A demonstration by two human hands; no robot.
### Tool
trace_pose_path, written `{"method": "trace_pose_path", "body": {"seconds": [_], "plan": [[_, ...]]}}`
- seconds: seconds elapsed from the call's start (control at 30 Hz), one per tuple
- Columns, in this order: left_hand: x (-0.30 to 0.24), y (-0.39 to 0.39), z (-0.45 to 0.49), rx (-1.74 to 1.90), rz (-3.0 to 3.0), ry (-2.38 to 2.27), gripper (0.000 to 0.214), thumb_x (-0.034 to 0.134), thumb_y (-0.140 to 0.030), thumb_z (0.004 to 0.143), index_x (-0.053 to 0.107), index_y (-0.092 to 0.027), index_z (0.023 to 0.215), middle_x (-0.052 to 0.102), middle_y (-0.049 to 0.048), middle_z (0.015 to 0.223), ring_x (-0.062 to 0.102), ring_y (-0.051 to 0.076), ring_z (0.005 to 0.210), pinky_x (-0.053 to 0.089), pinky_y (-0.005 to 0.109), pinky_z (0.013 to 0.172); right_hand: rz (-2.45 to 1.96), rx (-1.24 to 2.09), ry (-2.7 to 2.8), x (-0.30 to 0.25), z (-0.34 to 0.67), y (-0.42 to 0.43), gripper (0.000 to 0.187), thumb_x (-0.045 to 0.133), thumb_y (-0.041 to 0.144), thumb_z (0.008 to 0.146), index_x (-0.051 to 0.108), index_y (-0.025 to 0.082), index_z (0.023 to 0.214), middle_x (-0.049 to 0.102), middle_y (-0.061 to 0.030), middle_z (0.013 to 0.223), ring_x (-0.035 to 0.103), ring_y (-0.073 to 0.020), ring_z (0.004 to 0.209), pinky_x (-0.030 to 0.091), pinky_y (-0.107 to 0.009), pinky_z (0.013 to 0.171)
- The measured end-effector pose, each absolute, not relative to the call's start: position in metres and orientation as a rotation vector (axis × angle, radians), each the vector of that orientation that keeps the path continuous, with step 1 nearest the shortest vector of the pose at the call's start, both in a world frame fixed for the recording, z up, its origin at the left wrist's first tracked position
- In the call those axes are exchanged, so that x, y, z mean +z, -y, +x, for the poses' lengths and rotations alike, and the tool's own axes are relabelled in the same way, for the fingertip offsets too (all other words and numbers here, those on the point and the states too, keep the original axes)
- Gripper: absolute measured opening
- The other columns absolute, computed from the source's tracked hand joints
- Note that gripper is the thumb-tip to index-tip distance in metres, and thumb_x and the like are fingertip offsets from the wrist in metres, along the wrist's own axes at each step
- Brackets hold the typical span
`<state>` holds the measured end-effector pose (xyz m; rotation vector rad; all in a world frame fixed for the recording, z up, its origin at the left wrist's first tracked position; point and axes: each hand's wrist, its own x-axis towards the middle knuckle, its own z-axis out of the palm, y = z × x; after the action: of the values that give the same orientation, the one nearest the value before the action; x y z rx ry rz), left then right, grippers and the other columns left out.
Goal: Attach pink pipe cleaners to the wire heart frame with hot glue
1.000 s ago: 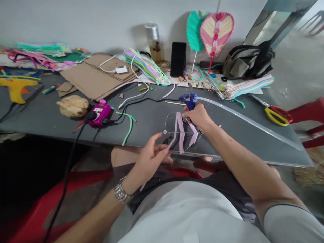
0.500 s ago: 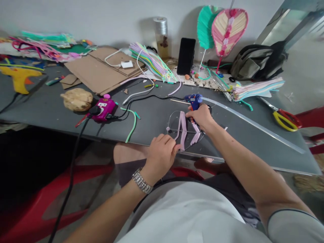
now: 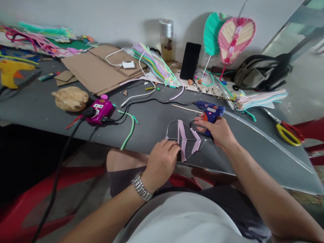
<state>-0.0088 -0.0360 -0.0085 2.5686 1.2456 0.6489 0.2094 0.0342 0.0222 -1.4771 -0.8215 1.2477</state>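
Note:
Near the table's front edge lies a leaf-shaped wire frame point(image 3: 170, 125) with a straight wire along its middle. Lilac pipe-cleaner strips point(image 3: 184, 145) are fixed across it in bent rows. The curled fingers of my left hand point(image 3: 163, 158) grip the frame at its left part; the fingertips are partly hidden. My right hand point(image 3: 222, 131) is closed round the handle of a blue hot glue gun point(image 3: 209, 109), just beyond the frame's right end, its nozzle pointing left. A long clear glue stick point(image 3: 265, 140) sticks out of the gun's back.
Left of the frame are a purple power socket point(image 3: 101, 109), a green pipe cleaner point(image 3: 130, 130) and a tan lumpy object point(image 3: 71, 98). Scissors point(image 3: 288, 130) lie at the right. Behind stand a phone point(image 3: 190, 60), a bottle point(image 3: 167, 40) and two leaf-shaped fans point(image 3: 236, 40).
My right hand has moved right with the glue gun, away from the lilac strips, and the gun shows more fully. My left hand stays at the frame. The whole view has shifted slightly.

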Motion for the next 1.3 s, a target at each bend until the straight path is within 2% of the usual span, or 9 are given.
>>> {"method": "trace_pose_path", "body": {"seconds": [0.17, 0.33, 0.47, 0.67, 0.87, 1.1, 1.3], "plan": [[-0.011, 0.032, -0.007, 0.726, 2.493, -1.206, 0.021, 0.049, -0.005, 0.094, 0.065, -0.017, 0.098, 0.071, 0.0108, 0.109, 0.060, 0.025, 0.097, 0.051, 0.042, 0.086, -1.335, 1.323, 0.898, 0.027, 0.196, -0.036, 0.036, 0.087, 0.028, 0.060, 0.071, 0.019, 0.090, 0.075, -0.0078, 0.100, 0.071, -0.0220, 0.097, 0.059, -0.036, 0.084], [-0.013, 0.032, -0.004, 0.745, 2.500, -1.169, 0.024, 0.048, -0.002, 0.092, 0.066, -0.017, 0.097, 0.070, 0.0114, 0.111, 0.060, 0.025, 0.098, 0.052, 0.043, 0.087, -1.313, 1.382, 0.963, 0.025, 0.189, -0.047, 0.031, 0.083, 0.029, 0.062, 0.071, 0.020, 0.090, 0.073, -0.0045, 0.091, 0.068, -0.0189, 0.089, 0.056, -0.033, 0.080], [-0.013, 0.033, -0.004, 0.745, 2.525, -1.167, 0.024, 0.048, -0.001, 0.090, 0.067, -0.016, 0.096, 0.070, 0.0121, 0.111, 0.058, 0.025, 0.094, 0.054, 0.042, 0.084, -1.411, 1.217, 1.067, 0.029, 0.203, -0.045, 0.034, 0.081, 0.030, 0.065, 0.074, 0.020, 0.096, 0.073, -0.0031, 0.094, 0.067, -0.0178, 0.087, 0.052, -0.032, 0.082], [-0.011, 0.032, -0.006, 0.777, 2.442, -1.151, 0.023, 0.050, -0.004, 0.091, 0.066, -0.015, 0.102, 0.070, 0.0121, 0.113, 0.058, 0.026, 0.096, 0.054, 0.044, 0.086, -1.451, 1.136, 1.054, 0.027, 0.213, -0.018, 0.034, 0.081, 0.030, 0.070, 0.075, 0.021, 0.102, 0.076, -0.0056, 0.109, 0.069, -0.0236, 0.104, 0.051, -0.039, 0.095], [-0.006, 0.035, -0.005, 0.816, 2.347, -1.158, 0.021, 0.046, -0.005, 0.093, 0.063, -0.017, 0.098, 0.072, 0.0111, 0.110, 0.061, 0.025, 0.095, 0.053, 0.042, 0.085, -1.349, 1.159, 1.060, 0.016, 0.201, 0.018, 0.026, 0.076, 0.030, 0.082, 0.076, 0.025, 0.108, 0.075, -0.0054, 0.120, 0.066, -0.0259, 0.117, 0.047, -0.043, 0.107], [-0.003, 0.038, 0.005, 0.780, 2.374, -1.100, 0.017, 0.047, -0.013, 0.098, 0.063, -0.018, 0.096, 0.073, 0.0114, 0.113, 0.063, 0.024, 0.095, 0.051, 0.042, 0.085, -1.325, 1.205, 1.068, 0.005, 0.199, 0.026, 0.029, 0.075, 0.032, 0.085, 0.077, 0.025, 0.113, 0.075, -0.0050, 0.119, 0.067, -0.0273, 0.116, 0.048, -0.042, 0.105], [0.001, 0.021, -0.007, 0.858, 2.279, -1.161, 0.018, 0.049, -0.013, 0.098, 0.065, -0.018, 0.104, 0.073, 0.0060, 0.093, 0.063, 0.020, 0.084, 0.050, 0.035, 0.075, -1.286, 1.222, 1.071, 0.000, 0.203, 0.026, 0.029, 0.075, 0.031, 0.087, 0.076, 0.024, 0.114, 0.075, -0.0049, 0.120, 0.067, -0.0266, 0.116, 0.047, -0.043, 0.107]]}}
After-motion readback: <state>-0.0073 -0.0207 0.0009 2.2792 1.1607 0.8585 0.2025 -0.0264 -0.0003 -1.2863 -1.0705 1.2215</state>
